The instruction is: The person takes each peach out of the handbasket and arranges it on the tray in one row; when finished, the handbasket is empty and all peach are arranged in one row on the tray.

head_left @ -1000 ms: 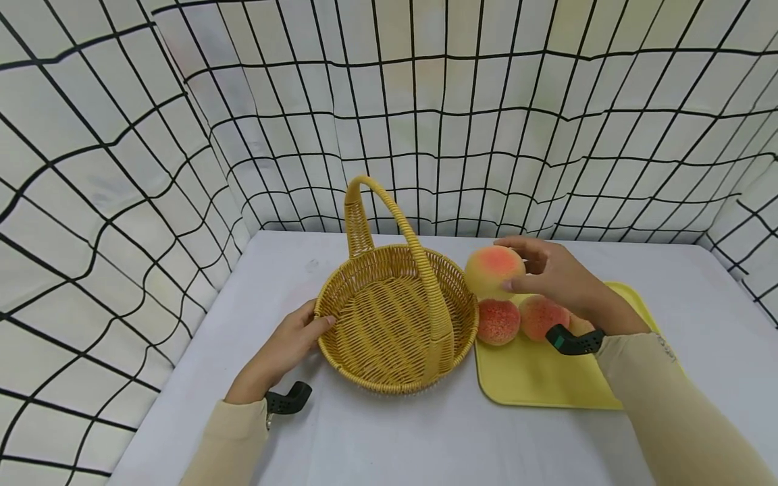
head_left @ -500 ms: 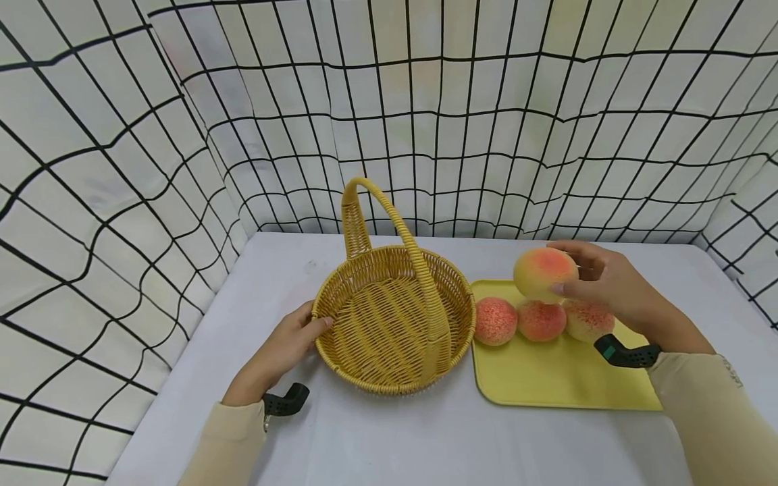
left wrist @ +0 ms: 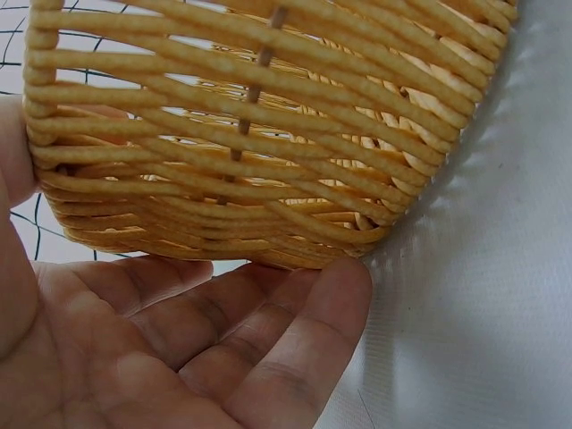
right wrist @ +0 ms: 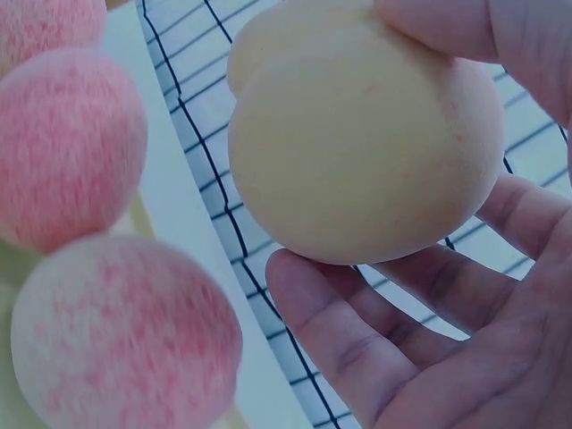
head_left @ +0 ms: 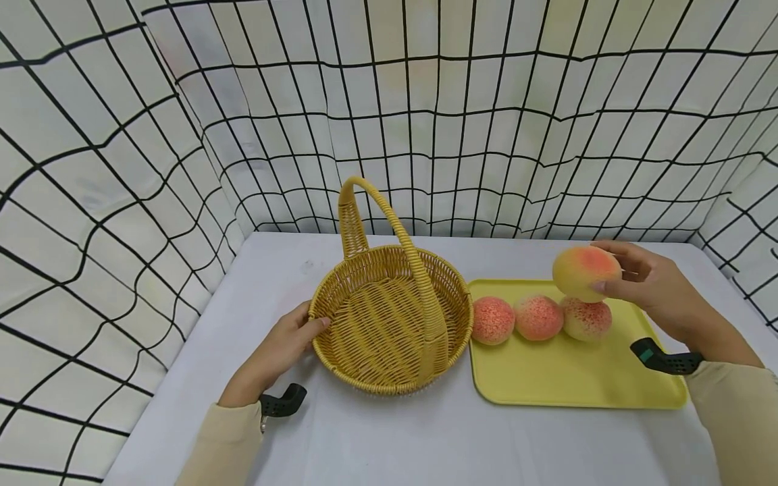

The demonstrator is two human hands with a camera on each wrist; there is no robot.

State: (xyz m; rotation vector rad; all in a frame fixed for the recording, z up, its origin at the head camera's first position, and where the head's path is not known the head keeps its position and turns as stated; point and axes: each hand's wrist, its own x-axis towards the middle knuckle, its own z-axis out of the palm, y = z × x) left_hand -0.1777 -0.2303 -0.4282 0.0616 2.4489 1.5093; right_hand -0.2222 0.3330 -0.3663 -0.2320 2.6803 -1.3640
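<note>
My left hand [head_left: 286, 347] holds the left rim of a round yellow wicker basket [head_left: 389, 337], thumb over the edge. In the left wrist view its fingers [left wrist: 304, 349] lie against the woven outer wall. Between thumb and fingers my right hand [head_left: 662, 290] pinches a yellow peach with a red blush [head_left: 585, 273], raised above the tray's back edge. Three speckled peaches sit in a row below: a red one [head_left: 493, 320] beside the basket, a pink one [head_left: 539, 317], and a paler one [head_left: 586, 320]. The right wrist view shows the held peach's [right wrist: 357, 152] pale cleft side.
A yellow rectangular tray [head_left: 577, 378] lies right of the basket and bears the row of peaches. The basket's tall handle [head_left: 404, 236] arches over it. White cloth [head_left: 389, 439] covers the table. Black grid netting over white fabric [head_left: 425, 135] encloses the back and sides.
My right hand has carried the yellow peach rightward from beside the basket to above the rightmost peach, uncovering the row and more of the tray. The left hand keeps its hold on the basket.
</note>
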